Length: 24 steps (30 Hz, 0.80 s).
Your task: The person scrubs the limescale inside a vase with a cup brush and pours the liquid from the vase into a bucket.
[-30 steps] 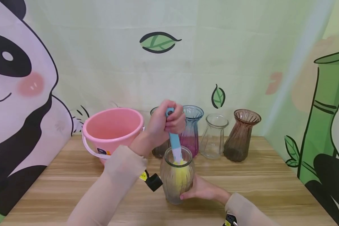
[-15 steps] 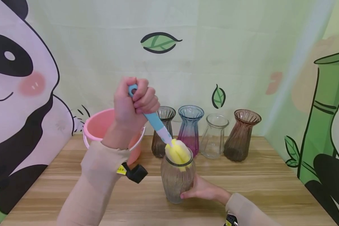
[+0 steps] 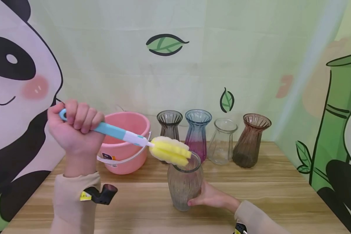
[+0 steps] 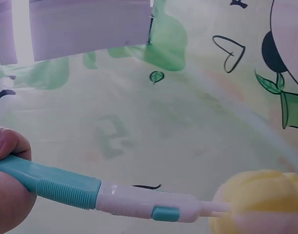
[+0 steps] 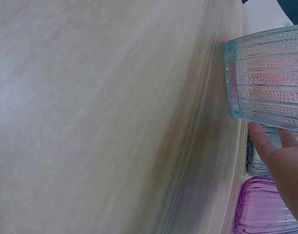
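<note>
My left hand [image 3: 77,125] grips the blue handle of a bottle brush [image 3: 117,131], which lies almost level with its yellow and white sponge head [image 3: 169,151] to the right. In the head view the sponge tip overlaps the rim of a ribbed greyish glass vase [image 3: 183,188]; whether they touch I cannot tell. My right hand [image 3: 212,196] holds that vase low on its right side, thumb in front. Its other fingers are hidden in the head view. The left wrist view shows the brush's white neck [image 4: 144,202], and the right wrist view shows fingers [image 5: 263,139] against the vase.
Behind stand a dark grey vase [image 3: 169,122], a blue-to-purple vase [image 3: 197,133], a clear vase [image 3: 220,146] and a brown vase [image 3: 250,143]. A pink bucket [image 3: 128,159] with a white handle is at back left. A printed cloth [image 3: 128,65] hangs behind the wooden table [image 3: 140,208].
My left hand has drawn the brush up out of the vase and swung left, turning the brush from steep to nearly level. My right hand and the vase have stayed in place.
</note>
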Each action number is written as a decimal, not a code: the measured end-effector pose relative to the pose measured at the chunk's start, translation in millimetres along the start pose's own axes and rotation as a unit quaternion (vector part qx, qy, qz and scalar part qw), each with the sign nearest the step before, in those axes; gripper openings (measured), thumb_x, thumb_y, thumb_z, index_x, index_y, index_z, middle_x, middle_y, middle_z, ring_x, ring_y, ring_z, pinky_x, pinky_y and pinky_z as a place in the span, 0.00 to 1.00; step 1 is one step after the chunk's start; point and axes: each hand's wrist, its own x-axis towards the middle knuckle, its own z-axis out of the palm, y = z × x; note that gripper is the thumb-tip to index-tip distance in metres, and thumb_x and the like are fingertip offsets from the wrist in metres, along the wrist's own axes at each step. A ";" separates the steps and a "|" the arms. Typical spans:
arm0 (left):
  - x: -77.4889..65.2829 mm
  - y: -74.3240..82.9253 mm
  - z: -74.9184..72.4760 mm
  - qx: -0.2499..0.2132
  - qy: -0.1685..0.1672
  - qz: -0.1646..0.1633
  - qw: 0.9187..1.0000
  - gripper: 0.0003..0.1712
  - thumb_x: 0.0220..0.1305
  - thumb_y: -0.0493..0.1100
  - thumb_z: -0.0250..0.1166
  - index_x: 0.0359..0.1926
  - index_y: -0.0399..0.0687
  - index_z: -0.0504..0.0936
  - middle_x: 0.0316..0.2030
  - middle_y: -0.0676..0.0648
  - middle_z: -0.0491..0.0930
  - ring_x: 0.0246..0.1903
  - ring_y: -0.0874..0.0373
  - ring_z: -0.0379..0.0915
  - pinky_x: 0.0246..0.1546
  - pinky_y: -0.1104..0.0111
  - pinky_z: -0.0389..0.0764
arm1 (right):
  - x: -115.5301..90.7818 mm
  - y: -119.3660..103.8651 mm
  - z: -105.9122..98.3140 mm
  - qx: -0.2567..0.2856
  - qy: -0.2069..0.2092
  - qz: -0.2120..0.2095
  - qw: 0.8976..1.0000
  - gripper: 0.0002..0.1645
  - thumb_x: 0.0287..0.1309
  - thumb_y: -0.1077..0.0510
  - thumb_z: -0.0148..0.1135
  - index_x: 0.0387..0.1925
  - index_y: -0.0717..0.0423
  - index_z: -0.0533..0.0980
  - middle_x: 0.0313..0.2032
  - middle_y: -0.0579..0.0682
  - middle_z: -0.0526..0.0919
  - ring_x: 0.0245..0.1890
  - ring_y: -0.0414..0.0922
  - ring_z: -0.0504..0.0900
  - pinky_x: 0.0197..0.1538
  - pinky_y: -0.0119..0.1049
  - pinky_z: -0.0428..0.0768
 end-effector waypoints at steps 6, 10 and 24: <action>-7.5 36.4 -1.1 -0.012 -0.005 0.022 1.000 0.21 0.54 0.46 0.34 0.08 0.42 0.52 0.05 0.47 0.51 0.06 0.56 0.44 0.11 0.69 0.49 | -1.0 -3.1 1.3 0.011 0.005 0.007 1.000 0.51 0.43 0.59 0.70 0.64 0.61 0.50 0.60 0.58 0.66 0.61 0.54 0.65 0.63 0.49 0.61; -5.0 47.6 -6.4 0.040 -0.009 -0.015 0.999 0.23 0.56 0.47 0.33 0.09 0.42 0.53 0.06 0.47 0.52 0.06 0.55 0.45 0.11 0.69 0.48 | -0.9 -2.6 1.0 0.011 0.004 -0.003 1.000 0.50 0.43 0.58 0.71 0.63 0.59 0.51 0.59 0.57 0.66 0.61 0.52 0.66 0.62 0.47 0.60; 14.6 -15.7 -63.9 0.547 0.003 -0.308 0.779 0.22 0.68 0.41 0.32 0.14 0.47 0.53 0.09 0.52 0.50 0.10 0.59 0.43 0.13 0.69 0.44 | 0.4 2.0 1.7 0.001 0.019 -0.031 0.999 0.54 0.41 0.57 0.72 0.64 0.58 0.49 0.59 0.58 0.65 0.60 0.53 0.66 0.61 0.46 0.62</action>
